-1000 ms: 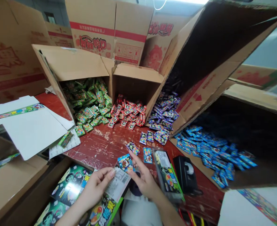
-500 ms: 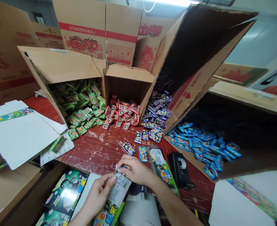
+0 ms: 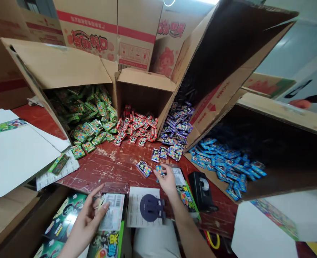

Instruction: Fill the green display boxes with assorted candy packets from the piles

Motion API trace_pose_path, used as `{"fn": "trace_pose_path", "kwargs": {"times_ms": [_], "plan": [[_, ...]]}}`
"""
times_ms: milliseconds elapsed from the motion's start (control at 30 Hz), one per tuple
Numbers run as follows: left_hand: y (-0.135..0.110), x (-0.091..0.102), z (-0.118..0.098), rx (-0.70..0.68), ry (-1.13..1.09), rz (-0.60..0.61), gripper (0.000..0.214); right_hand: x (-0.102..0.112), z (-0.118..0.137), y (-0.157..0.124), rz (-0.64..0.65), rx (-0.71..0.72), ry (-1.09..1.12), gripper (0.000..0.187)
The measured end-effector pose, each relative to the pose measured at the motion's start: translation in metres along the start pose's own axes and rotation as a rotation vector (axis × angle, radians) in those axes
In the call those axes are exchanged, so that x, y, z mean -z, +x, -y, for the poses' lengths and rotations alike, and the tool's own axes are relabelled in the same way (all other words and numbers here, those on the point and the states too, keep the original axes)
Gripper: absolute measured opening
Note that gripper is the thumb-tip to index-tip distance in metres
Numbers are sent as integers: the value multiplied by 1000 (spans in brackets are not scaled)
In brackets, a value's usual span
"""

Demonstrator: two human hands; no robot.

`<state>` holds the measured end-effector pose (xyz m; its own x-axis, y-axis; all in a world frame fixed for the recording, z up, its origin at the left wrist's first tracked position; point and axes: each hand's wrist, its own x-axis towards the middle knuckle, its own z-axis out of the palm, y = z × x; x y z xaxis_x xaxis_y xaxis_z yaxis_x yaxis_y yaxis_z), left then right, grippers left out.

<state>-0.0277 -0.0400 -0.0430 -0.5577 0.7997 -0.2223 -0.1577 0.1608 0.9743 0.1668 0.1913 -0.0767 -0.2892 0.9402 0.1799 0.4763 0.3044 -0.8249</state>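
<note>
My left hand (image 3: pixel 87 218) is low at the table's near edge, thumb on the left edge of a clear box with a barcode label (image 3: pixel 112 213), fingers spread behind it. My right hand (image 3: pixel 168 182) reaches forward onto the red table (image 3: pixel 112 168), fingertips pinching a small blue candy packet (image 3: pixel 160 168). Just to its left lies another small dark packet (image 3: pixel 144 167). Close behind, a few purple packets (image 3: pixel 166 153) lie loose.
Cardboard cartons on their sides spill green (image 3: pixel 91 118), red (image 3: pixel 137 125), purple (image 3: pixel 178 120) and blue packets (image 3: pixel 225 161). A black tape dispenser (image 3: pixel 201 186) and a printed display box (image 3: pixel 187 193) sit right of my hand. White card sheets (image 3: pixel 18 154) lie left.
My right hand left the barcode box and reached forward to the blue packet on the table. My left hand lowered the box toward me. The view shifted slightly right.
</note>
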Motion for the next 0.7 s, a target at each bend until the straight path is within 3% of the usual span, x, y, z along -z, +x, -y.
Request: {"fn": "trace_pose_path", "kwargs": {"times_ms": [133, 267, 367, 467, 600, 700], "plan": [[5, 4, 6, -22, 22, 3, 50, 13, 2, 24, 43, 15, -32, 33], [8, 3, 9, -18, -7, 12, 58, -18, 18, 28, 188, -36, -27, 30], [4, -5, 6, -4, -100, -58, 63, -46, 16, 33, 255, -124, -8, 35], [-2, -12, 5, 6, -101, -71, 64, -59, 10, 36, 297, -183, 83, 36], [-4, -12, 8, -12, 56, -16, 61, -52, 15, 29, 356, -198, 352, 38], [-7, -16, 9, -7, 54, 57, 52, -40, 31, 16, 388, -229, 566, 45]]}}
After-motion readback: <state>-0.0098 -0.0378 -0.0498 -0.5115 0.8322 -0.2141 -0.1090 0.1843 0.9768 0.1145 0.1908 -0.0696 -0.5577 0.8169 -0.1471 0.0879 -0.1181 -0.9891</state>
